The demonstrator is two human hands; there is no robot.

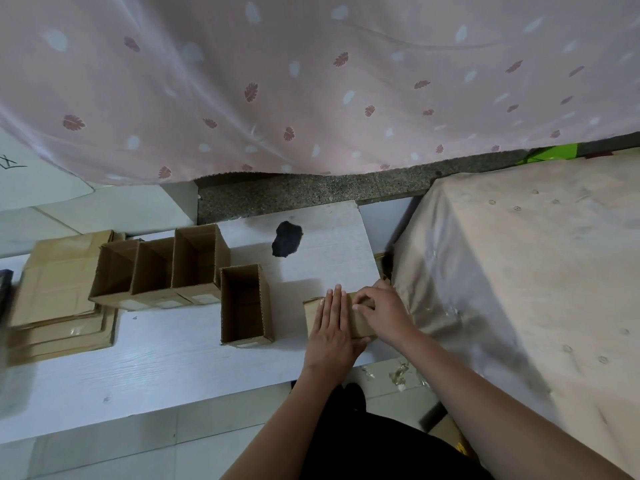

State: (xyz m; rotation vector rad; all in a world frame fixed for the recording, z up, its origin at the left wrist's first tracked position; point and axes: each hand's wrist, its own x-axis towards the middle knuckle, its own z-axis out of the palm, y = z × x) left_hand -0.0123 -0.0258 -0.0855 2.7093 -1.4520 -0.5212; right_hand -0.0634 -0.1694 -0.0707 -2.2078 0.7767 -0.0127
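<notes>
The left hand (332,327) lay flat, fingers straight and close together, pressing down on the top of a small cardboard box (313,315). The right hand (382,308) sat just beside it, touching it at the fingertips, with its fingers curled round the far right edge of the same box and gripping the cardboard there. The box lay on its side under both hands, at the near right end of a white board (173,358) that served as the work surface.

Just left of the hands stood an open box (246,304), upright with its mouth facing up. Beyond it, further left and a little back, a row of three open boxes (156,268) stood side by side, touching one another. Left of the row, flat cardboard sheets (59,282) were stacked at the board's end. A dark patch (286,239) marked the board behind the hands.

To the right, a pale cloth (536,254) covered a bulky shape next to the board. Scraps of tape (398,370) lay on the floor near the person's right forearm. A speckled grey strip (311,192) ran behind the board, and a pink curtain (311,81) printed with leaves hung above it
</notes>
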